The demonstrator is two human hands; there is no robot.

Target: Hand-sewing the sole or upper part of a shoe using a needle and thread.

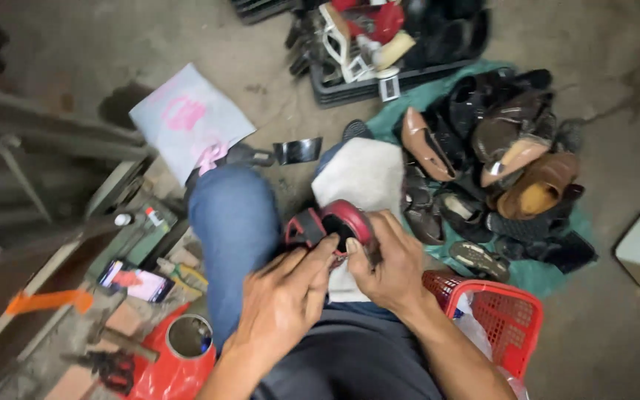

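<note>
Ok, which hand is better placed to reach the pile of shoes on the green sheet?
Probably the right hand. It sits on the same side as the shoe pile, with open floor between, while the left hand lies across the lap, gripping the red shoe.

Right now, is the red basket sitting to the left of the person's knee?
No, the red basket sits on the right, beside the right hand, while the blue-clad knee is further left.
</note>
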